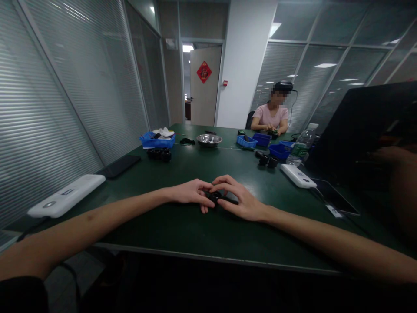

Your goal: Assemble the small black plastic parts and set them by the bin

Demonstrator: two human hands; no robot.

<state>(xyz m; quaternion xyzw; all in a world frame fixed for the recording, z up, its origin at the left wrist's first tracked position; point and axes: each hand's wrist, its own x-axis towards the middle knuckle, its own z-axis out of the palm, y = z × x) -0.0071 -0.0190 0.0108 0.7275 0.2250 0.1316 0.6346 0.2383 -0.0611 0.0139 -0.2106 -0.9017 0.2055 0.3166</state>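
Both hands meet over the dark green table (pixel 182 230), around a small black round part (pixel 215 197) with a ring-like top. My left hand (pixel 192 192) comes at it from the left, thumb and fingers closed on its side. From the right, my right hand (pixel 239 200) has its thumb and curled fingers on the same part. A dark elongated piece (pixel 230 200) shows under the right palm; whether it is joined to the round part I cannot tell. The fingers hide much of the part.
Black round parts (pixel 159 154) sit by a blue tray (pixel 158 140) at the back left; more black parts (pixel 267 161) lie right. A metal bowl (pixel 209 140), blue bins (pixel 246 141), a bottle (pixel 301 145), white power banks (pixel 67 195) and a phone (pixel 335 198) surround the work area. A co-worker (pixel 272 115) sits opposite.
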